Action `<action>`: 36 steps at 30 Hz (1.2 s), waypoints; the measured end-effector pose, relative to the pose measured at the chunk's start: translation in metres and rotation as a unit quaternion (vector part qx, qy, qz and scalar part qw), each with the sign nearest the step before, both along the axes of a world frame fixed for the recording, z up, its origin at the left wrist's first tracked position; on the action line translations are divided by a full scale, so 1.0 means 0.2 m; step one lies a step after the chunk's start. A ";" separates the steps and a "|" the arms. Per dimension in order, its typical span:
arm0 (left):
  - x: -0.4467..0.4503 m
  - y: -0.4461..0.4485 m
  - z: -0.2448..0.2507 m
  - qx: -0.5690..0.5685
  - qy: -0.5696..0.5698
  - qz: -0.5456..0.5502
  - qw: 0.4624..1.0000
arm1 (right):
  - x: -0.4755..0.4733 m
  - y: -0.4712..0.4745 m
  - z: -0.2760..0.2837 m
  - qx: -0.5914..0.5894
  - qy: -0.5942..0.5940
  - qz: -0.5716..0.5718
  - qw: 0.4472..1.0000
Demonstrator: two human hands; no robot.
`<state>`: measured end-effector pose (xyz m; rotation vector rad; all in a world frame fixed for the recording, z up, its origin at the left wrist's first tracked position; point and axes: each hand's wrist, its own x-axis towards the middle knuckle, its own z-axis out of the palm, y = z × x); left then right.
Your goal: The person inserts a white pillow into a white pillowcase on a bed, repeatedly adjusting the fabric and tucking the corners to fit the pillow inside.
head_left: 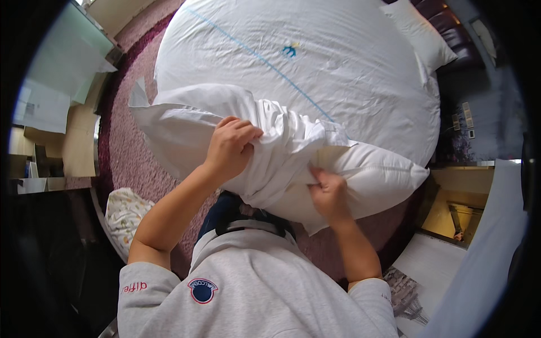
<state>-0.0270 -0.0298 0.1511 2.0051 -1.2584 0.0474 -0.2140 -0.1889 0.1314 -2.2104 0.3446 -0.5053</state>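
Note:
A white pillow [376, 173] lies across the near edge of a round bed, its right end bare. Around its left and middle part is a white pillowcase [274, 156], bunched in folds at the centre, with a loose corner sticking up at the far left. My left hand [232, 145] grips the bunched cloth at the middle, fingers curled. To the right, my right hand [329, 192] holds the edge of the pillowcase beside the bare part of the pillow; its fingertips are partly hidden and slightly blurred.
The round bed has a white sheet [359, 63] with a blue line. A second white pillow [418, 34] rests at its far right. Purple carpet [127, 148] surrounds the bed. Patterned cloth [127, 213] lies at lower left; shelving [80, 143] stands left, an open cabinet [460, 190] right.

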 end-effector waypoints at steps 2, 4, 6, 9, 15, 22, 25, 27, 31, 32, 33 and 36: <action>0.01 0.00 0.04 -0.008 -0.043 -0.022 0.999 | 0.01 0.04 0.03 -0.056 0.009 0.022 0.998; 0.01 0.09 -0.03 0.004 -0.061 0.016 0.998 | 0.06 0.12 0.01 -0.103 0.022 0.070 0.992; 0.02 0.20 -0.19 0.032 -0.021 0.076 0.996 | 0.15 0.19 -0.16 -0.126 0.052 0.115 0.984; 0.00 0.30 -0.57 0.057 0.071 0.160 0.983 | 0.21 0.22 -0.45 -0.196 0.202 0.227 0.932; -0.10 0.50 -0.88 0.037 0.220 0.348 0.911 | 0.47 0.17 -0.54 -0.248 0.014 0.332 0.910; -0.23 0.41 -0.78 0.130 0.119 0.297 0.939 | 0.70 0.20 -0.68 -0.344 -0.009 0.412 0.844; -0.24 0.33 -0.76 0.133 0.095 0.296 0.941 | 0.68 0.23 -0.63 -0.304 0.024 0.417 0.856; -0.24 0.31 -0.74 0.103 0.131 0.289 0.943 | 0.62 0.24 -0.55 -0.263 0.143 0.413 0.860; -0.28 0.26 -0.74 0.147 0.267 0.247 0.920 | 0.42 0.26 -0.46 -0.269 0.161 0.426 0.849; -0.30 0.27 -0.76 0.169 0.263 0.217 0.925 | 0.40 0.26 -0.43 -0.245 0.159 0.442 0.848; -0.33 0.26 -0.75 0.166 0.275 0.173 0.931 | 0.40 0.22 -0.45 -0.207 0.146 0.465 0.848; -0.39 0.31 -0.73 0.156 0.273 0.082 0.946 | 0.46 0.10 -0.49 -0.076 0.101 0.505 0.854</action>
